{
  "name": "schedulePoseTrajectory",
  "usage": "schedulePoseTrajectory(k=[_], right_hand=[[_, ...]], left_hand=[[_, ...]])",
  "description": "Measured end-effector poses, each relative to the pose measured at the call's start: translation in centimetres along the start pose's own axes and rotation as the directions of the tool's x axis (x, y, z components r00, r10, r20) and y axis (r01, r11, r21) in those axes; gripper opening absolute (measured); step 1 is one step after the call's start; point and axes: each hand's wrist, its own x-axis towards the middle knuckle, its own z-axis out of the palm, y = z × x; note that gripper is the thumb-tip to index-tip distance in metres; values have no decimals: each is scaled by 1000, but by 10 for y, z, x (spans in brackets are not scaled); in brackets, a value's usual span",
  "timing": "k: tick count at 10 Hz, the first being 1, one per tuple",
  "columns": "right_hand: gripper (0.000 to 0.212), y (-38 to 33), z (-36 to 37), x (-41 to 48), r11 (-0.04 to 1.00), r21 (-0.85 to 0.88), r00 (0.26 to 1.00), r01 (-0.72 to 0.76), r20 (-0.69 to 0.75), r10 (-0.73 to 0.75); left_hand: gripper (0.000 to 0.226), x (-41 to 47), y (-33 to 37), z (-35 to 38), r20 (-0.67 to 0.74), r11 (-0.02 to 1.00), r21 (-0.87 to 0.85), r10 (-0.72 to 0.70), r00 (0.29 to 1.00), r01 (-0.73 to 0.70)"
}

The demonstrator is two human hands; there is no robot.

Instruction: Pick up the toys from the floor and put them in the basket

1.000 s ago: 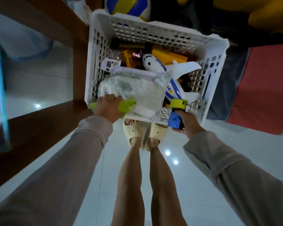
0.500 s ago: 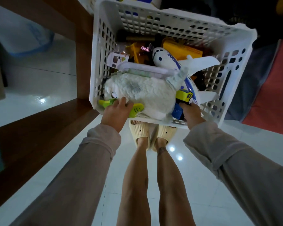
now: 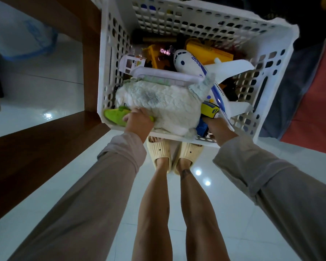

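A soft lime-green plush toy [image 3: 114, 115] is gripped by the left hand [image 3: 139, 120] inside the white perforated plastic basket [image 3: 211, 21], beside a fluffy white stuffed animal [image 3: 158, 102]. It is judged light and squashy, best taken by its body. A hard blue-and-yellow toy vehicle [image 3: 208, 113] is clasped by the right hand [image 3: 219, 129]. Compared with a second ago, both toys are past the rim rather than at it.

Basket [image 3: 282, 34] far rim beyond the top edge; right hand [image 3: 219, 129] fingers behind blue-yellow toy [image 3: 208, 112].
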Motion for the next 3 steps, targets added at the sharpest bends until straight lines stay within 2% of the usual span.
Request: schedulePoseTrajectory(k=[1, 2, 3], right_hand=[[10, 7, -6, -8, 998, 23, 999, 51, 13, -52], [20, 16, -22, -27, 988, -118, 995, 97, 33, -94], [19, 25, -42, -49, 964, -190, 983, 184, 35, -180]], left_hand=[[37, 0, 0, 0, -80, 999, -44, -11, 997, 8], [29, -17, -14, 0, -265, 990, -129, -88, 960, 55], [38, -32, -18, 13, -150, 965, -262, -5, 989, -35]])
